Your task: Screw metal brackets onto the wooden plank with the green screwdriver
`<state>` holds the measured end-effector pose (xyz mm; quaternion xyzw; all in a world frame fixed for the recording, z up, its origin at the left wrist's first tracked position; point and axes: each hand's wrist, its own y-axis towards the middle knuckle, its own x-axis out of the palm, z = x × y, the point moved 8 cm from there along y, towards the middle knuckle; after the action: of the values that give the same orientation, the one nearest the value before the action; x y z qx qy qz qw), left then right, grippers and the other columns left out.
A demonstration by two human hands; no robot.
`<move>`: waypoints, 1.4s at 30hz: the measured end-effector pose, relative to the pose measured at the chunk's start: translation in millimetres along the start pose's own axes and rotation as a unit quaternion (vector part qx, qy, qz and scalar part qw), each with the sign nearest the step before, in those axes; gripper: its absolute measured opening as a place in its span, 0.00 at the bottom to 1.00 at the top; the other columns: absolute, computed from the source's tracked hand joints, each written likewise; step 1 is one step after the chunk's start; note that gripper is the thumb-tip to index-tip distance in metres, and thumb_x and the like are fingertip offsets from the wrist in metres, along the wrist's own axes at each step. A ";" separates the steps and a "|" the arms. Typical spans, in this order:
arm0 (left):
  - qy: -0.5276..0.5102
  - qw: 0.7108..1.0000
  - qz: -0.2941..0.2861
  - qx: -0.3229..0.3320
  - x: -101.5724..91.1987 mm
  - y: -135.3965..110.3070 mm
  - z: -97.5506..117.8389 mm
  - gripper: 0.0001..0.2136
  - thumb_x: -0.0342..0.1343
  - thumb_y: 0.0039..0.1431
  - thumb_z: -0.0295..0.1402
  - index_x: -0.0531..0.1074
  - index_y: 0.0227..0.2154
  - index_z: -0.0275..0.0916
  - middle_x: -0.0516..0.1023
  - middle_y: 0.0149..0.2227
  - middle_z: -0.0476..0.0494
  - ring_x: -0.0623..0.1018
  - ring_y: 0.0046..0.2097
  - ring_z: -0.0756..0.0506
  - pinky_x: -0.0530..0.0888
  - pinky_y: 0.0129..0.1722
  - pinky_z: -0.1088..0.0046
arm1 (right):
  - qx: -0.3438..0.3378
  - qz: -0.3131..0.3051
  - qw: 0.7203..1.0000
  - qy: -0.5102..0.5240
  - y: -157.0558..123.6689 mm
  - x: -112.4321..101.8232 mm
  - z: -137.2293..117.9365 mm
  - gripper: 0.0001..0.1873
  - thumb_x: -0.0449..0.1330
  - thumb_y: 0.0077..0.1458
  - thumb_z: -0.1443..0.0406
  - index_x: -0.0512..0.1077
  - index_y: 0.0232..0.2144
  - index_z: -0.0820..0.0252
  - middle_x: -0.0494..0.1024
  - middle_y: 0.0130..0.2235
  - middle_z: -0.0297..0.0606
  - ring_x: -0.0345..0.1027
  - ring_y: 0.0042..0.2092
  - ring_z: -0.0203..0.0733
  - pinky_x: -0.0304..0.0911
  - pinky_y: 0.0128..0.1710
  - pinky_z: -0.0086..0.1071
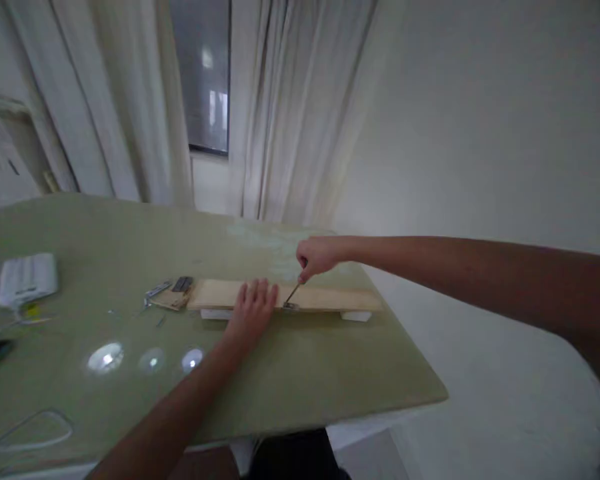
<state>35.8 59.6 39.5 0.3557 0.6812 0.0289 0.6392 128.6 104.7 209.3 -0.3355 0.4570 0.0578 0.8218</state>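
A long pale wooden board (330, 299) lies across white blocks (356, 316) on the table. My left hand (253, 308) rests flat on the board with its fingers stretched out. To the right of it, my right hand (316, 259) is closed around a screwdriver (293, 293), whose handle is mostly hidden in the fist. The thin shaft slants down to the left, and its tip meets a small metal hinge (290, 306) at the board's near edge. Whether the tip sits in a screw is too small to tell.
Left of the board lie a brown piece (170, 299), a dark small block (183, 285) and a metal fitting (159, 289). A white power adapter (27, 279) with cables stands farther left. The green tabletop (300, 373) ends near a white wall (480, 147) at right.
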 end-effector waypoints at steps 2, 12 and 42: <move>-0.013 1.000 0.005 -0.005 2.6 -0.4 -1.7 0.26 0.48 0.67 0.22 0.69 0.67 0.36 0.71 0.66 0.26 0.73 0.66 0.29 0.69 0.64 0.43 | -0.097 0.062 0.992 -0.048 -14.7 -4.5 -19.6 0.19 0.65 0.64 0.54 0.79 0.45 0.65 0.83 0.44 0.48 0.76 0.42 0.46 0.60 0.33 0.33; -0.007 1.000 0.016 -0.010 -2.3 0.1 -0.7 0.24 0.47 0.69 0.24 0.71 0.65 0.37 0.72 0.66 0.27 0.72 0.66 0.29 0.68 0.64 0.44 | -0.053 0.048 0.997 -0.022 -22.5 9.4 -16.4 0.22 0.63 0.64 0.50 0.83 0.36 0.65 0.84 0.34 0.46 0.77 0.33 0.43 0.60 0.31 0.31; -0.007 1.000 0.016 -0.013 -3.2 -1.9 -0.2 0.24 0.48 0.69 0.24 0.70 0.66 0.37 0.71 0.67 0.27 0.72 0.66 0.29 0.69 0.64 0.43 | -0.098 0.101 0.986 -0.086 -14.8 -17.9 -19.6 0.18 0.66 0.60 0.50 0.86 0.39 0.56 0.87 0.39 0.47 0.78 0.39 0.48 0.52 0.30 0.34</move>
<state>34.6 56.6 41.4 0.3586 0.6703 0.0452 0.6481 110.3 85.3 223.9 -0.3607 0.4084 0.2134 0.8109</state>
